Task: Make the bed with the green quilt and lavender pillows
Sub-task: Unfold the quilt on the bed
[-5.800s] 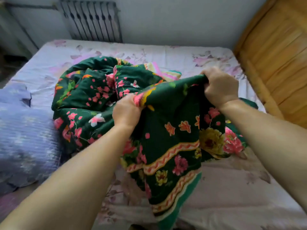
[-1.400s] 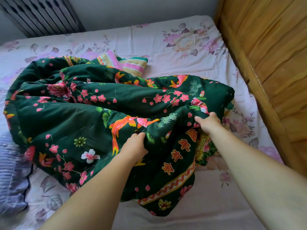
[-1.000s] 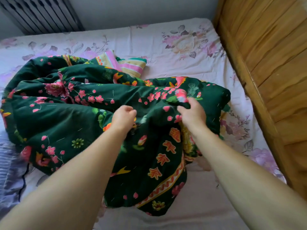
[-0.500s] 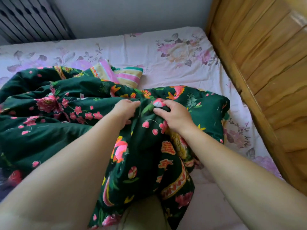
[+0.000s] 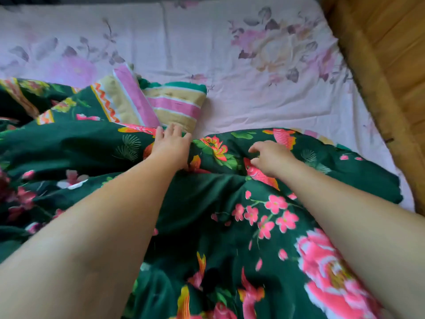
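The green quilt (image 5: 207, 215) with pink flowers and orange fish lies bunched across the bed and fills the lower view. Its striped pink, cream and green underside (image 5: 161, 100) is folded up at the far edge. My left hand (image 5: 171, 146) lies on the quilt with fingers stretched forward, next to that striped fold. My right hand (image 5: 271, 157) hovers just over the quilt with fingers loosely bent and holds nothing. No lavender pillow is in view.
The pale pink floral bed sheet (image 5: 253, 65) is bare beyond the quilt. A wooden headboard (image 5: 379, 65) runs along the right side of the bed.
Both hands have let go of the gathered quilt fabric and opened. They have reached farther forward over the quilt, and the view has moved closer to the bed.
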`<action>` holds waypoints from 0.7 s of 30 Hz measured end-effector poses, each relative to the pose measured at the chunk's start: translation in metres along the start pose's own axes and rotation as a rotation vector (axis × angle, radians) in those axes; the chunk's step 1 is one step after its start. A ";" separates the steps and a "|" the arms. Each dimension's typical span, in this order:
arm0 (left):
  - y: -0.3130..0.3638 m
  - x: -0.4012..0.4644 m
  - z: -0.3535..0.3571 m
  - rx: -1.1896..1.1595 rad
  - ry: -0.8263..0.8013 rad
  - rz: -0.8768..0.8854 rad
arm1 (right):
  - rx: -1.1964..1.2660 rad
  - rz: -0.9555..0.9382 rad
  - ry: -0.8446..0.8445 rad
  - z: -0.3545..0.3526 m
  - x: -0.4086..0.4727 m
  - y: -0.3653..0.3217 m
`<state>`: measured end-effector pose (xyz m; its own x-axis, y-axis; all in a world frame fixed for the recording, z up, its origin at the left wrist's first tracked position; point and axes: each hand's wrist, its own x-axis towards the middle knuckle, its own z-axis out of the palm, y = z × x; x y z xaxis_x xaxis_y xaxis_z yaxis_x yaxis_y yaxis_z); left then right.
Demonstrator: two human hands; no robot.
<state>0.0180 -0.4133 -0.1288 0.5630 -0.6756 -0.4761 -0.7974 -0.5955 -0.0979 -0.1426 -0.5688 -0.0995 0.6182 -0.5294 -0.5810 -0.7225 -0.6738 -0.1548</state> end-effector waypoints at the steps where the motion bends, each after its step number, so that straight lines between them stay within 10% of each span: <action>1: -0.002 0.017 0.012 0.036 -0.039 -0.029 | -0.067 0.001 -0.007 0.007 0.023 -0.001; 21: 0.012 0.119 0.089 0.004 -0.095 -0.273 | -0.333 0.096 -0.261 0.052 0.177 -0.024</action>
<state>0.0561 -0.4622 -0.2643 0.7342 -0.4468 -0.5112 -0.6203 -0.7476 -0.2374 -0.0321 -0.6199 -0.2408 0.4226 -0.4787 -0.7696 -0.6071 -0.7800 0.1518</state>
